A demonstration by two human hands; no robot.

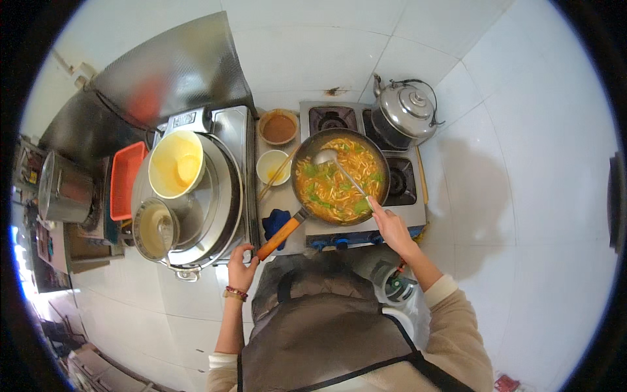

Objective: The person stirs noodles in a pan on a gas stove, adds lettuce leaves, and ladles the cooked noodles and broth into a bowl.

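Note:
A black frying pan [299, 196] of noodles with green leaves in orange-brown broth sits on the gas stove [362, 228]. My right hand [392, 228] is closed around the handle of a metal ladle [325, 157], whose bowl rests in the broth at the pan's upper left. At the end of the pan's wooden handle [281, 238] is my left hand [242, 267], fingers curved by the tip; whether it grips cannot be told. Left of the pan stand a small white bowl [265, 168] with yellow residue, a pair of chopsticks [279, 174] across it, and a bowl of brown sauce [279, 128].
A steel kettle [406, 112] stands on the back right burner. To the left, a large lidded pot [220, 215] carries a yellow bowl [176, 164] and a bowl with a spoon [156, 229]. Beside them are a red tray [127, 181] and a blue cloth [276, 228]. A gas cylinder [399, 289] stands below.

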